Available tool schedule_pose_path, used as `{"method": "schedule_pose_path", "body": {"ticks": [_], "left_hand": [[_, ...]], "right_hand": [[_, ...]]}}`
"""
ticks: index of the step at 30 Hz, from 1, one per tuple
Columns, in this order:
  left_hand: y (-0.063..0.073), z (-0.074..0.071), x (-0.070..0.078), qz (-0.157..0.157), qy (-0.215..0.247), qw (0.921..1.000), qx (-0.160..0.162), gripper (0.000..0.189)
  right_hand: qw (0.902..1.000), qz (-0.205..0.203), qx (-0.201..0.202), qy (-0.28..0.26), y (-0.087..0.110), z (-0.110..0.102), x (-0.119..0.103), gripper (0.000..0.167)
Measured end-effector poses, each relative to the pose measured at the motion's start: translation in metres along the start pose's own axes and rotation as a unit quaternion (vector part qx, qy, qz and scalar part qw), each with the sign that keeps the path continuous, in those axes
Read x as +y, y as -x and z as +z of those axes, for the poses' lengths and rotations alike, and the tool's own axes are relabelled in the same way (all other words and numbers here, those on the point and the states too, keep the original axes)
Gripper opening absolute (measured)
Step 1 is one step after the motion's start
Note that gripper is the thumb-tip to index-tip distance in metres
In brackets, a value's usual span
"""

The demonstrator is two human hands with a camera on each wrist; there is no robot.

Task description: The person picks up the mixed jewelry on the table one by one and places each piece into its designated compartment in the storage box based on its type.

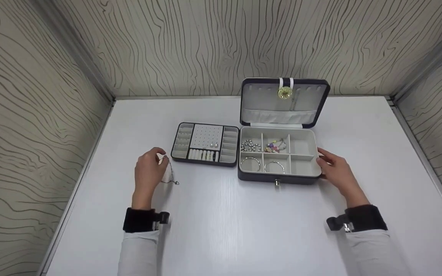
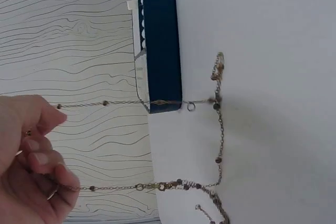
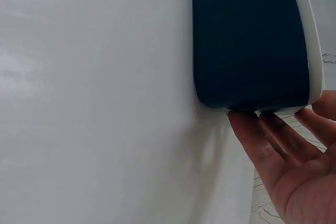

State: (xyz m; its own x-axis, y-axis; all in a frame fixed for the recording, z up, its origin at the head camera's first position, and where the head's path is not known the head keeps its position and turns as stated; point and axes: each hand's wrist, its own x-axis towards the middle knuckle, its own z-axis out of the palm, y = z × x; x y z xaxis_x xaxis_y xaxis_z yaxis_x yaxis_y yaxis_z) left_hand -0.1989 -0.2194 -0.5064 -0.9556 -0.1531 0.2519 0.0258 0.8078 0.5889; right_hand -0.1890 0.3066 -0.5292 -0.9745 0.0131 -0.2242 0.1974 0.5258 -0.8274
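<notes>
My left hand (image 1: 150,168) pinches a thin beaded chain necklace (image 2: 221,129) to the left of the tray. Its strands hang down to the table, and part of it lies bunched there. On the right, a dark blue jewelry box (image 1: 257,177) stands with its lid raised. My right hand (image 1: 336,170) grips the box's right wall, fingers against the outside and thumb at the rim. Inside the compartments are a silver bead string (image 1: 249,145), a colorful bracelet (image 1: 274,145) and two bangles (image 1: 274,166); the two right compartments hold nothing visible.
A shallow tray (image 1: 182,159) with small slots, ring rolls and pearl earrings (image 1: 214,145) lies against the box's left side. The lid (image 1: 322,103) has a round gold ornament (image 1: 285,92) on its strap and a chain hanging inside. Wood-patterned panels (image 1: 205,46) border the white table (image 1: 221,230).
</notes>
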Motion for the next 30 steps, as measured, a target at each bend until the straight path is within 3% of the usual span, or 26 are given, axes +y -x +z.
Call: {"method": "schedule_pose_path", "body": {"ticks": [5, 10, 20, 25, 30], "left_hand": [[0.0, -0.012, 0.013, -0.051, 0.04, 0.9968, 0.046, 0.02], [-0.003, -0.027, 0.027, -0.072, 0.118, 0.9895, 0.043, 0.024], [-0.003, -0.051, 0.055, -0.013, 0.22, 0.9754, 0.0, 0.018], [-0.001, -0.062, 0.07, 0.014, 0.286, 0.9581, -0.016, 0.02], [0.001, -0.074, 0.089, 0.061, 0.345, 0.9364, -0.02, 0.019]], "right_hand": [[1.0, -0.004, 0.0, -0.009, 0.0, 0.0, 0.0, 0.056], [0.9999, -0.007, 0.002, -0.008, 0.0, 0.0, 0.0, 0.056], [0.9999, -0.004, -0.002, -0.014, 0.0, 0.001, 0.0, 0.056], [0.9998, -0.007, 0.0, -0.017, -0.001, 0.001, 0.0, 0.055], [0.9998, -0.008, 0.002, -0.016, -0.001, 0.001, 0.001, 0.055]]}}
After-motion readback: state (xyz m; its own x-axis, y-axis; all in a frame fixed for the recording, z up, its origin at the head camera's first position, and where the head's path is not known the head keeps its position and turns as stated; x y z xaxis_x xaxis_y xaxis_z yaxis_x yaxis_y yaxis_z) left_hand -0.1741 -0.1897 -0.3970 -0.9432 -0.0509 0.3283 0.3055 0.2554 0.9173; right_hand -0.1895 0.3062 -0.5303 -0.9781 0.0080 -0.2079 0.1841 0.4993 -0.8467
